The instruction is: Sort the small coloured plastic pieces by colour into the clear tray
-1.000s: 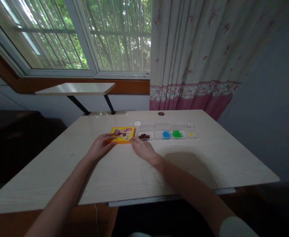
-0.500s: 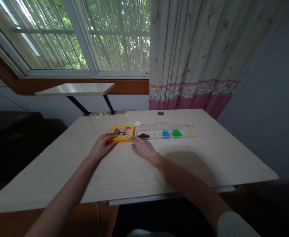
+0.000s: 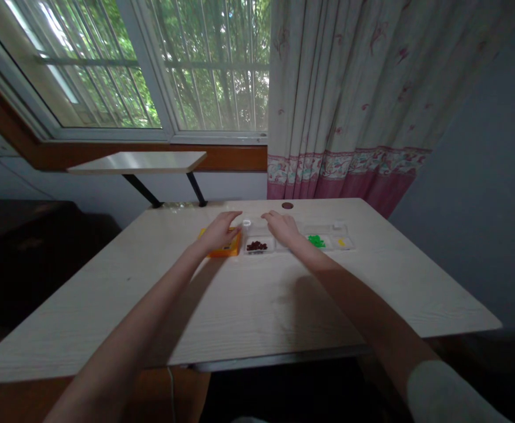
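My left hand [image 3: 220, 231] hovers over the yellow box [image 3: 226, 251], covering much of its printed top, with thumb and fingers apart and nothing between them. My right hand [image 3: 283, 228] reaches over the row of clear plastic boxes, its fingers stretched out toward the left and holding nothing that I can see. Between the hands sits the clear box with small dark brown pieces [image 3: 257, 245], its lid tipped open behind it. To the right lie green pieces [image 3: 316, 241] and a few yellow pieces [image 3: 341, 242] in their compartments. My right hand and wrist hide the blue pieces.
The pale wooden table [image 3: 248, 305] carries all of this. A raised shelf [image 3: 142, 161] on black legs [image 3: 198, 189] stands at the back left. A round brown disc [image 3: 288, 205] is near the back edge. Behind are a window and a floral curtain [image 3: 327, 117].
Both hands have let go of the yellow box's sides. The left has risen over its top, and the right has moved right and away over the clear boxes, covering the blue pieces.
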Demonstrator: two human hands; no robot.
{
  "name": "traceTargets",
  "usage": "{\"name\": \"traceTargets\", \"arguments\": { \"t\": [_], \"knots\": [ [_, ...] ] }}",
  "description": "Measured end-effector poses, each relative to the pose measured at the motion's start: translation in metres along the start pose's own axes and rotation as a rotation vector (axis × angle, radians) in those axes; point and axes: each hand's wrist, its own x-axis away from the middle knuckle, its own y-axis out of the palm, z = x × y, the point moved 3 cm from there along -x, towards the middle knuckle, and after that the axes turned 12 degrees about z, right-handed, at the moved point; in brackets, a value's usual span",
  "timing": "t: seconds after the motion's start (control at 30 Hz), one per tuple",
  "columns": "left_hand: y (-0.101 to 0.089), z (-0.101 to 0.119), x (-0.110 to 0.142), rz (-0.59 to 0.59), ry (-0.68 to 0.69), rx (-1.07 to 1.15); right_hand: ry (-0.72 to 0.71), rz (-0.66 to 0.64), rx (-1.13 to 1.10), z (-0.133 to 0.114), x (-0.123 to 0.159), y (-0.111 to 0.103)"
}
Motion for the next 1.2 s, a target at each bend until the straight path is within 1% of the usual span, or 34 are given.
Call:
{"name": "traceTargets", "arguments": {
  "t": [0.1,0.17,0.3,0.43,0.57,0.73,0.83,0.93,1.03,1.2],
  "knots": [
    [0.010,0.011,0.004,-0.042,0.037,-0.003,-0.016,0.008,-0.008,-0.003,0.010,0.002],
    [0.012,0.017,0.015,-0.071,0.067,-0.009,-0.056,0.009,-0.052,-0.003,0.020,0.002],
    [0.010,0.027,0.045,-0.153,0.153,-0.002,-0.196,0.010,-0.216,0.000,0.045,0.003],
    [0.013,0.033,0.064,-0.211,0.195,-0.060,-0.257,-0.033,-0.307,0.003,0.065,0.012],
    [0.019,0.037,0.071,-0.193,0.165,-0.134,-0.214,-0.047,-0.270,0.003,0.075,0.021],
    [0.026,0.039,0.077,-0.154,0.127,-0.184,-0.168,-0.045,-0.180,-0.002,0.081,0.028],
    [0.029,0.036,0.080,-0.110,0.108,-0.187,-0.159,-0.043,-0.081,-0.005,0.082,0.035],
    [0.032,0.030,0.081,-0.055,0.085,-0.161,-0.192,-0.018,-0.025,-0.007,0.082,0.040],
    [0.035,0.023,0.081,-0.015,0.065,-0.126,-0.224,0.010,-0.029,-0.008,0.082,0.043],
    [0.036,0.016,0.081,0.027,0.042,-0.077,-0.211,0.030,-0.051,-0.005,0.082,0.045]
  ]
}}
